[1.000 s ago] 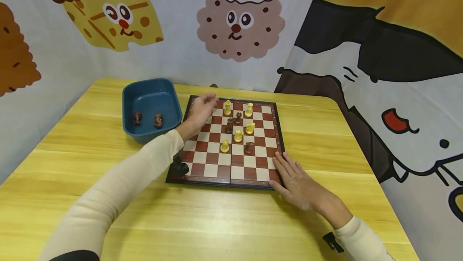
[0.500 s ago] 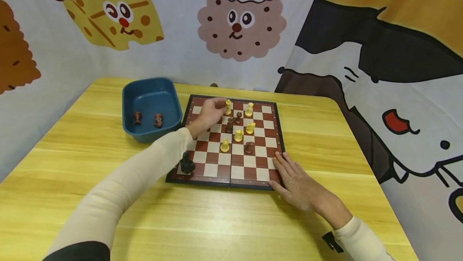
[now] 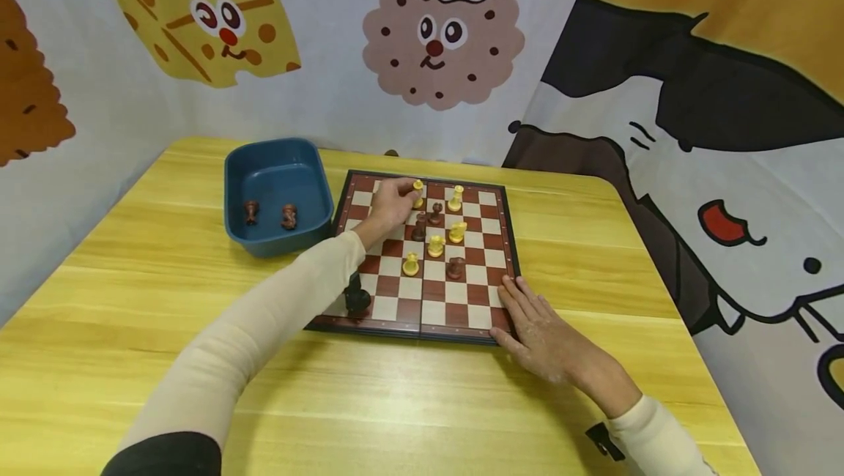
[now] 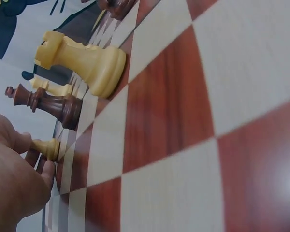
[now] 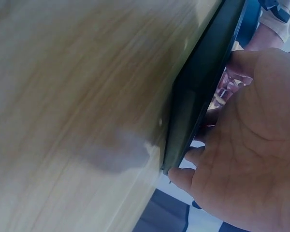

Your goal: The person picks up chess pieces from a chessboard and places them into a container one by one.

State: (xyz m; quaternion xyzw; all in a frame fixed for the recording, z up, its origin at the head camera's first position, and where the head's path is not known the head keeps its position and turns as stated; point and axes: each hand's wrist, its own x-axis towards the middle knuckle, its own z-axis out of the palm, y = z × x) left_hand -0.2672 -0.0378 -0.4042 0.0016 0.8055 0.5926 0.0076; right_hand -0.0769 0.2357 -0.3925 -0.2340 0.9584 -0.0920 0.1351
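Note:
At the back of the chessboard (image 3: pixel 376 307), my left hand (image 3: pixel 390 205) pinches a pale yellow chess piece (image 3: pixel 418 194) between thumb and fingers. In the left wrist view this yellow piece (image 4: pixel 49 149) stands on the board, its top hidden by the hand (image 4: pixel 19 169). A brown king (image 4: pixel 46 102) and a yellow rook (image 4: pixel 87 65) stand nearer that camera. My right hand (image 3: pixel 543 333) rests with straight fingers on the board's front right corner. The right wrist view shows the palm (image 5: pixel 251 135) and fingers along the board's dark edge (image 5: pixel 198 92).
A blue bin (image 3: pixel 277 245) stands left of the board with two brown pieces, one (image 3: pixel 251 212) at left and another (image 3: pixel 289 217) beside it. Other upright pieces include a yellow one (image 3: pixel 456 199), a yellow knight (image 3: pixel 457 232) and a brown piece (image 3: pixel 455 267). A printed curtain hangs behind.
My left hand has moved right across the back of the board, from beside the yellow piece to pinching it. The right hand has stayed on the corner.

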